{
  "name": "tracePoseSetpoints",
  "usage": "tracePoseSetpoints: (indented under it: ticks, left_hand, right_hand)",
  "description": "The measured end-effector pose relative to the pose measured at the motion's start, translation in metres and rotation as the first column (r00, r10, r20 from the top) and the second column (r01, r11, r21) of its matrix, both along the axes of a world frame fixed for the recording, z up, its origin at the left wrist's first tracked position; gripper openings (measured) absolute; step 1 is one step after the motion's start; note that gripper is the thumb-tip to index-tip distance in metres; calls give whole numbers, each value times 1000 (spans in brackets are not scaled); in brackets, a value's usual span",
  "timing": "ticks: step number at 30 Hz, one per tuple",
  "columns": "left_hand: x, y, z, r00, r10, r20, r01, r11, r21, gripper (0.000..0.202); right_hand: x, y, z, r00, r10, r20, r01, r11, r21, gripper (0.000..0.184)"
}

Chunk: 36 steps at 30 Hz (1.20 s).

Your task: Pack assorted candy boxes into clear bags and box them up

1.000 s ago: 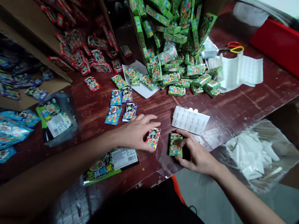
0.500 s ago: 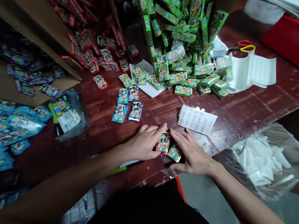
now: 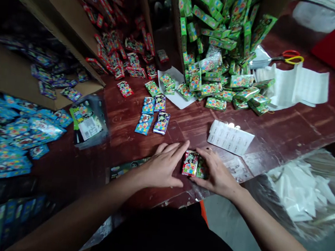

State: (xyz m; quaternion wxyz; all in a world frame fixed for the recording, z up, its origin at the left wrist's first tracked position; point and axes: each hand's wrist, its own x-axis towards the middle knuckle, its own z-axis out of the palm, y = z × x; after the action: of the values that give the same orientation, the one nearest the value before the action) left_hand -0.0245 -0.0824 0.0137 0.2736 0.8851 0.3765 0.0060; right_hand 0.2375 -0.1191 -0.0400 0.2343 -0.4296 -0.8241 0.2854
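A red candy packet [image 3: 190, 162] lies near the table's front edge, with a green packet [image 3: 201, 171] tucked partly under it on the right. My left hand [image 3: 163, 166] rests flat against the red packet's left side, fingers stretched out. Curled around the green packet from the right is my right hand [image 3: 214, 173], fingers pressing both packets together. Two blue packets [image 3: 144, 123] and two purple packets [image 3: 161, 123] sit side by side just beyond my left hand.
A white label sheet [image 3: 230, 137] lies right of the hands. A heap of green packets [image 3: 218, 55] spills from a box behind. Red packets [image 3: 118, 53], blue packets [image 3: 9, 134] fill the left. Scissors [image 3: 289, 57], paper sheets [image 3: 296, 84], a plastic bag [image 3: 300, 189] at right.
Both hands slid the red and green packets together, from apart to overlapping. The view shifted, so everything sits further right in the frame.
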Motion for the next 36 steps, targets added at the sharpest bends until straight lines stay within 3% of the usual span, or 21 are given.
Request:
tracePoseSetpoints:
  ticks: [3, 6, 8, 12, 16, 21, 26, 31, 36]
  left_hand:
    - [-41, -22, 12, 983, 141, -119, -133, 989, 69, 129]
    - [-71, -44, 8, 946, 266, -185, -256, 964, 78, 105]
    - [-77, -52, 1, 939, 309, -151, -303, 951, 63, 88]
    - [-71, -54, -11, 946, 317, -63, -314, 948, 49, 83]
    - [-64, -47, -15, 973, 230, -14, -230, 973, 0, 84]
    - [-63, -44, -16, 977, 210, -17, -211, 978, -10, 86]
    - [-59, -44, -18, 975, 222, 14, -222, 975, -22, 90]
    - [-58, -37, -19, 980, 194, 44, -193, 981, -21, 89]
    - [-54, -31, -19, 974, 214, 72, -214, 977, -4, 87]
  right_hand:
    - [-3, 1, -1, 1000, 3, -30, -2, 1000, 26, 82]
    - [-18, 3, -1, 998, -25, -49, 28, 998, 52, 77]
    - [-31, 4, 0, 999, -11, -38, 12, 999, 36, 73]
    - [-47, 8, 3, 986, 162, -31, -163, 986, -36, 72]
    - [-45, 12, 6, 952, 305, -35, -307, 949, -65, 80]
    - [-21, 11, 9, 961, 268, 65, -267, 963, -19, 113]
    - [-5, 13, 7, 946, 299, 124, -297, 954, -38, 74]
    - [-13, 31, 3, 927, 369, 68, -367, 930, -34, 71]
    - [-18, 41, 4, 933, 360, 1, -360, 932, -44, 71]
